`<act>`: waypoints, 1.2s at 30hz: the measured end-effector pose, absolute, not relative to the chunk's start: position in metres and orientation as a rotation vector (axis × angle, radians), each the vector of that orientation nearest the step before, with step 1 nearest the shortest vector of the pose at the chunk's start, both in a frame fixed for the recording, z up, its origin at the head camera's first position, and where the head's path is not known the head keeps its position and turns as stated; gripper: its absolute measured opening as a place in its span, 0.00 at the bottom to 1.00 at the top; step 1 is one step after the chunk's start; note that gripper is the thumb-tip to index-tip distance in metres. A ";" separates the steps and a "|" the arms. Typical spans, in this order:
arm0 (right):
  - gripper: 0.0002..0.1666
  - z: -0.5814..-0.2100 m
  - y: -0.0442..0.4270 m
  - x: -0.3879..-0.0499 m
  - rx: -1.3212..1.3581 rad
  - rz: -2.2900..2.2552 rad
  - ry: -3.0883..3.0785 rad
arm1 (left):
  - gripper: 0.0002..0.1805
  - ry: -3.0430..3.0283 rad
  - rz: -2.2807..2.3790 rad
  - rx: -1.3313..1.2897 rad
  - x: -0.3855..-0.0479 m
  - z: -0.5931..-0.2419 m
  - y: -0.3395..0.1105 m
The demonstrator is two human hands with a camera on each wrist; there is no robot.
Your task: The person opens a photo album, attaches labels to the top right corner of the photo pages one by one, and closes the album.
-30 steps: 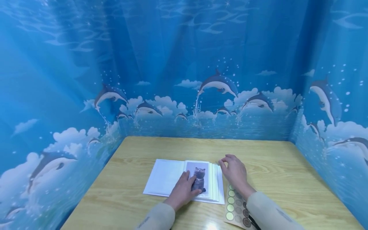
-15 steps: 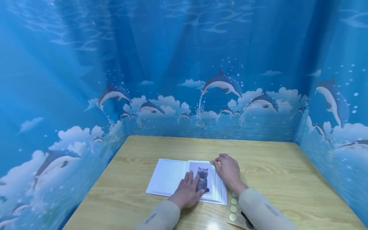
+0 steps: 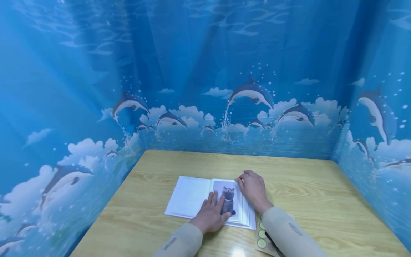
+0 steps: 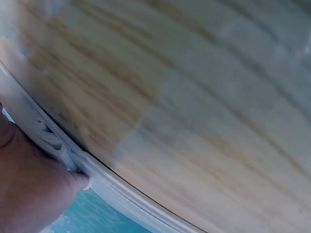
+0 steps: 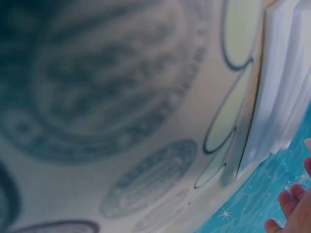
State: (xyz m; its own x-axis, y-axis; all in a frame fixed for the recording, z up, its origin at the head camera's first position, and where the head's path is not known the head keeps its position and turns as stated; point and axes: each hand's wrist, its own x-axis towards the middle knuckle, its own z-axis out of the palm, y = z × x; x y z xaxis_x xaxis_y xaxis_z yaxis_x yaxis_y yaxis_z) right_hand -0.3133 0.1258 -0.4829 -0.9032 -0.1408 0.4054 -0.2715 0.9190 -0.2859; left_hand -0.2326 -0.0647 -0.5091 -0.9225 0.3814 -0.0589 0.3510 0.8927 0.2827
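A white photo album lies spread on the table, its right page showing a photo of a grey cat. My left hand rests flat across this page, fingers straight, over the photo's lower left. At the page's top right corner, my right hand pinches a small pale-yellow sticker between thumb and forefinger, mostly hidden by the fingertips. Beneath the right forearm lies a sheet of round stickers, partly covered by the sleeve. Its printed circles loom large in the right wrist view, beside the album's page edges.
The wooden table reaches back to a blue dolphin-print curtain, which also closes off both sides. A dark object shows partly on the sticker sheet, by the right sleeve.
My right hand has moved left from beside the album to the page's top right corner. The left hand stays on the page, its fingers now more spread. The head view has shifted slightly.
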 end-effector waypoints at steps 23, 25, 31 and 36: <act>0.22 -0.499 0.123 -0.305 0.789 -0.020 -2.746 | 0.40 2.945 0.375 0.563 -0.231 -0.506 -0.064; 0.29 -0.501 0.124 -0.304 0.813 0.011 -2.803 | 0.40 2.944 0.375 0.564 -0.231 -0.506 -0.064; 0.42 -0.504 0.133 -0.301 0.707 0.142 -2.999 | 0.39 2.945 0.370 0.560 -0.228 -0.498 -0.063; 0.45 -0.506 0.131 -0.296 0.664 0.164 -3.024 | 0.39 2.935 0.341 0.554 -0.224 -0.490 -0.062</act>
